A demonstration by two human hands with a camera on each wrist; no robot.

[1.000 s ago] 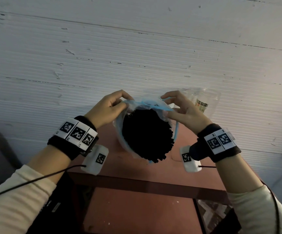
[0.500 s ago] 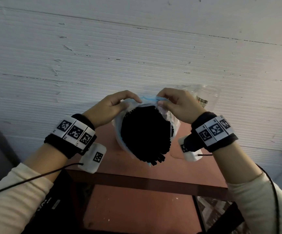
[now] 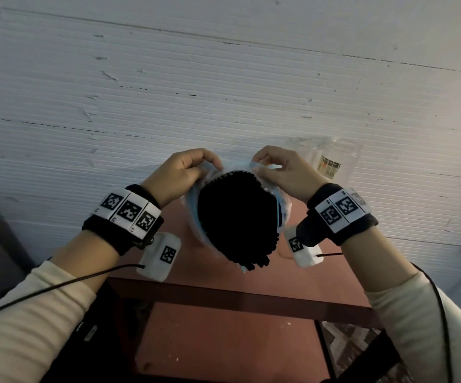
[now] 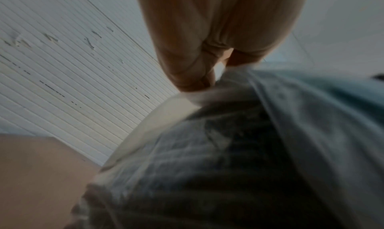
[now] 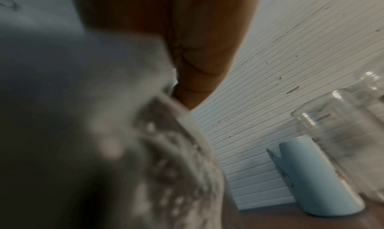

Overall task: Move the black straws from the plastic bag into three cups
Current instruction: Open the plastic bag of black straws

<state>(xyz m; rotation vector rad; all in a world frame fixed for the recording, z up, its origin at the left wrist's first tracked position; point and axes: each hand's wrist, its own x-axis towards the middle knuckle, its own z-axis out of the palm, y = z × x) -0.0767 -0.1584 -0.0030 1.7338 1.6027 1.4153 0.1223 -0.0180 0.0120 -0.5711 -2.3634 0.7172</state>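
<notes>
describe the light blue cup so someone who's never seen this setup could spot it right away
Start at the reddish table set against the white ribbed wall. In the right wrist view, past the plastic bag pinched by the right hand, cups stand at the wall. The light blue cup is the opaque one, beside and in front of the clear cups, which you can see through.

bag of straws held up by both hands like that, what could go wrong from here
1. Both the left hand and right hand pinch only the plastic bag's top edge; a slip or tear could drop the black straws.
2. The clear cups stand close behind the right hand, so a jerk might topple them.
</notes>
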